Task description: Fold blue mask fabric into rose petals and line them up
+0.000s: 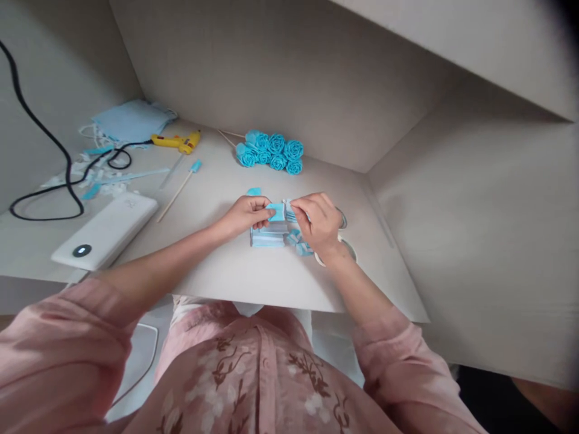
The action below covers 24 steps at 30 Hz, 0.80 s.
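Light blue sheet material: a small square piece (276, 211) was gripped between the thumb and fingers of the left hand (250, 214), its right edge jutting past the fingertips. From my remote seat I saw the right hand (319, 220) just beside that edge, thumb and fingertips drawn together; whether they pinched anything, I could not tell. Below the held piece I logged a stack of folded strips (268, 240), and to its right some small blue bundles (302, 244). A pale ring (319, 261), half hidden, sat by the right wrist. Tabletop (253, 280) stretched from the stack to the front edge, leaving both forearms room; more surface ran rightward to the side wall (474, 229). Farther back, blue roses (277, 143) lay clustered near the rear wall (271, 72). On the left I noted a blue-tipped stick (176, 194), a white power bank (108, 232) near the front edge, a yellow glue gun (187, 142), black cord (49, 219), scraps (93, 191) and, toward the back corner, blue masks (129, 117).
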Each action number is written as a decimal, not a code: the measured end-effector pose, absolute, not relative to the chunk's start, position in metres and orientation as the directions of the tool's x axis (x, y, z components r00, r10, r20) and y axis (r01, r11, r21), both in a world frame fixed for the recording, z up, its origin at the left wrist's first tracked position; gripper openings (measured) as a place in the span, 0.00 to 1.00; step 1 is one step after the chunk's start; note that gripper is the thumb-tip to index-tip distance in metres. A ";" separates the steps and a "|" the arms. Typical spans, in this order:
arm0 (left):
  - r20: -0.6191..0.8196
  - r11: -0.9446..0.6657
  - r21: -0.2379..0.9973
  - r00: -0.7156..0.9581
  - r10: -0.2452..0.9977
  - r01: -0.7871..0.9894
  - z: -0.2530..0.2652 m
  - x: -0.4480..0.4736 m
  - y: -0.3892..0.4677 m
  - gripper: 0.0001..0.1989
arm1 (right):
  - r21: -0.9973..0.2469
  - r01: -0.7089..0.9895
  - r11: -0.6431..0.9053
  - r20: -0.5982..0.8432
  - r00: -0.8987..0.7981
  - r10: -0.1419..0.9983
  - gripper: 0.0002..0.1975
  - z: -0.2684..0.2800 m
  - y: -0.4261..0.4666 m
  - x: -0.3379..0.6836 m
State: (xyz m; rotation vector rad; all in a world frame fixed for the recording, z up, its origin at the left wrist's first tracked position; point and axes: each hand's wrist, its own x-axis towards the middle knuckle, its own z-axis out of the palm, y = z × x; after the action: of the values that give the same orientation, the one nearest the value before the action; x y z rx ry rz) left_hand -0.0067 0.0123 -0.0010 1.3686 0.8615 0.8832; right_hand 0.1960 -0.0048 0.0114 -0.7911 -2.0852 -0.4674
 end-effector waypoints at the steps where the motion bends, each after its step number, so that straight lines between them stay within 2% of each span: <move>1: -0.003 0.016 0.999 0.439 0.898 -0.027 -0.001 -0.006 0.012 0.12 | 0.056 0.684 0.727 0.815 -0.452 0.363 0.07 0.010 -0.004 0.195; 10: -0.029 0.064 0.996 0.469 0.883 -0.057 0.000 -0.006 0.008 0.10 | 0.137 0.682 0.718 0.820 -0.485 0.305 0.07 0.000 -0.010 0.194; 15: -0.049 0.087 0.995 0.483 0.874 -0.056 -0.001 -0.005 0.008 0.09 | 0.110 0.699 0.707 0.793 -0.490 0.362 0.09 -0.001 -0.010 0.193; 21: -0.047 0.093 0.993 0.489 0.871 -0.071 -0.003 -0.005 0.008 0.08 | 0.102 0.665 0.740 0.804 -0.493 0.333 0.08 -0.003 -0.009 0.194; 24: -0.049 0.092 0.993 0.479 0.877 -0.067 0.000 -0.005 0.007 0.08 | 0.064 0.675 0.735 0.783 -0.490 0.382 0.09 -0.004 -0.009 0.194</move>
State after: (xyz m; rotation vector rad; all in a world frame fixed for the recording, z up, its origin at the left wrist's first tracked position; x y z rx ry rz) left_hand -0.0053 0.0075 -0.0002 1.2883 0.8128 0.8295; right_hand 0.1940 -0.0095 -0.0044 -0.7949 -2.1372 -0.4697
